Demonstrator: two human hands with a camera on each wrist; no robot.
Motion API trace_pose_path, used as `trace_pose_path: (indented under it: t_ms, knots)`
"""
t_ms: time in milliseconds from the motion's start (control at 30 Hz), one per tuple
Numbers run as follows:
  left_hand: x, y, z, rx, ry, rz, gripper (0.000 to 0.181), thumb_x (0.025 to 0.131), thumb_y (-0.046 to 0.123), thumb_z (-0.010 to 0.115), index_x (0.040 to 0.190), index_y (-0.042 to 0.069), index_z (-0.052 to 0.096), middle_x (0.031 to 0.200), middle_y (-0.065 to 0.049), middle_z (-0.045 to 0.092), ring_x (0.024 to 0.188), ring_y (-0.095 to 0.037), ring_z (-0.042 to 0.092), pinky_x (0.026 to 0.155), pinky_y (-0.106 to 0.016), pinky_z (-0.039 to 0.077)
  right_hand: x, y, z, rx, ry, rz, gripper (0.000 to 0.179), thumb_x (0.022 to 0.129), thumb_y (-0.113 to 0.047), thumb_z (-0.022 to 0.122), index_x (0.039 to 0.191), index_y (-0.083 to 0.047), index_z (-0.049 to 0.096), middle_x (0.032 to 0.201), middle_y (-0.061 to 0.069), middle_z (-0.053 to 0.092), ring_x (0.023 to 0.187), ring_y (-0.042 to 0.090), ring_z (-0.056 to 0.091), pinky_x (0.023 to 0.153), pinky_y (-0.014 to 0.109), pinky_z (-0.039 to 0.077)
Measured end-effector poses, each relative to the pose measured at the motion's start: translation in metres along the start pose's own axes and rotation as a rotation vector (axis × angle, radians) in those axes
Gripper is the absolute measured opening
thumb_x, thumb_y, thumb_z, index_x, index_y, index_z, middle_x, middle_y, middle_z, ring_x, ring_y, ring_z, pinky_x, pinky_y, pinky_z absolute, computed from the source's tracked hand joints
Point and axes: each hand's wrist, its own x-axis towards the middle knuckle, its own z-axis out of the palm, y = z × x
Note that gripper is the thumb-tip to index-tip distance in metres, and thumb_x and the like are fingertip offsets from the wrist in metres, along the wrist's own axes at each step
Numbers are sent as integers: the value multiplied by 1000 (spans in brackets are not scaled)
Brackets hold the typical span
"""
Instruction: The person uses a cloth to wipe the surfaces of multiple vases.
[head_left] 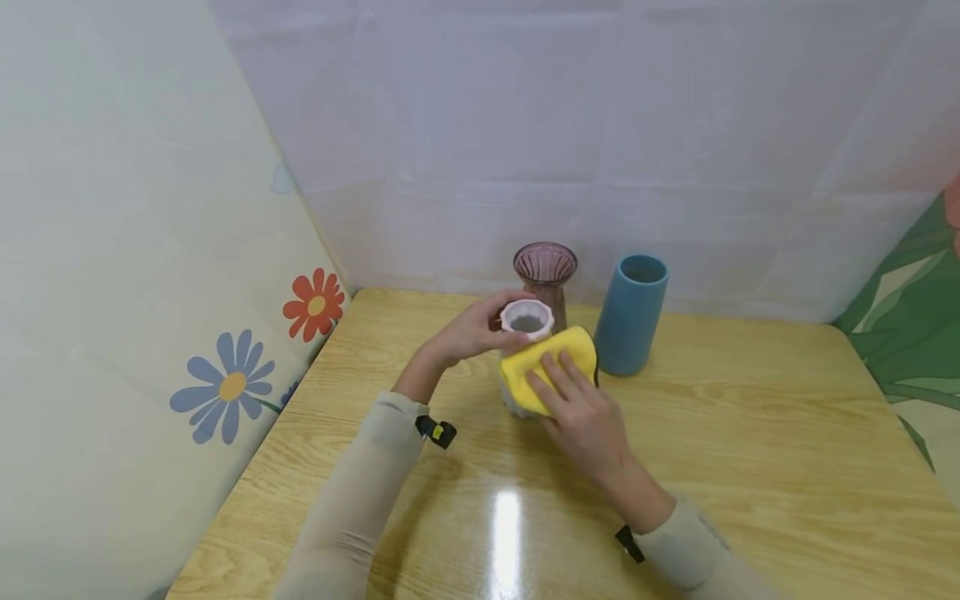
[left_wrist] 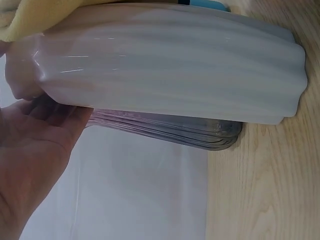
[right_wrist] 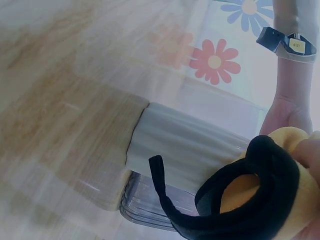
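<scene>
A white fluted vase (head_left: 518, 402) stands on the table, its wavy side (left_wrist: 180, 65) filling much of the left wrist view. My left hand (head_left: 480, 331) grips it around the narrow neck, just under the scalloped rim. Over the upper right side of the vase lies a yellow cloth (head_left: 536, 371) with a black edge. My right hand (head_left: 588, 421) holds this cloth against the vase, fingers spread across it; the thumb is hidden in the head view. Folds of the black trim (right_wrist: 277, 200) hang loose in the right wrist view.
Close behind the white vase is a purple glass vase (head_left: 546, 265) with a flared mouth. A tall blue vase (head_left: 632, 321) stands to the right. The wood-grain table (head_left: 757, 433) meets a pale cloth backdrop (head_left: 465, 150) at the back and flower-printed sheets at both sides.
</scene>
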Motion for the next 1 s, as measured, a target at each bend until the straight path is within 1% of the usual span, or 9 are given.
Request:
trace_pose_path:
  t_ms: [267,400,467,600,767,1000]
  knots:
    - [0,-4,-3,-40,-34,13,64,93,6,69,151,7,42,134,-15,57,119,-27,58,101,-39,51,-6,-6,3,-2,-4,-14,56,69,-12,92,121,-9,73,126,18,69,116,42,65,77,49,61]
    - [1,-5,-4,-67,-49,23,64,94,4,69,151,6,42,135,-17,56,121,-29,57,102,-40,51,-9,-8,4,-3,-19,-14,57,67,-13,93,120,-10,73,125,18,70,114,42,66,75,49,61]
    - [1,-5,-4,-73,-55,31,64,94,3,68,152,5,41,136,-18,55,122,-31,57,102,-41,51,-10,-9,5,-3,-28,-13,57,67,-13,93,120,-10,73,124,17,70,113,42,67,71,47,62]
    - [1,-6,-5,-70,-54,42,63,94,2,67,152,4,40,136,-19,55,123,-31,56,103,-41,51,-14,-9,8,-3,-45,-16,57,67,-13,93,121,-11,73,123,18,70,112,42,67,67,46,62]
    - [1,-6,-3,-73,-42,54,63,94,3,67,151,6,41,136,-16,56,122,-28,57,103,-41,51,-17,-10,10,-3,-61,-18,58,66,-13,93,121,-10,73,122,19,71,111,43,67,68,48,62]
    - [0,-9,-1,-55,-29,54,64,94,7,70,151,10,42,133,-13,57,119,-27,58,100,-41,52,-22,-12,11,2,-100,-3,54,69,-11,91,120,-10,73,123,19,70,112,43,67,66,47,62]
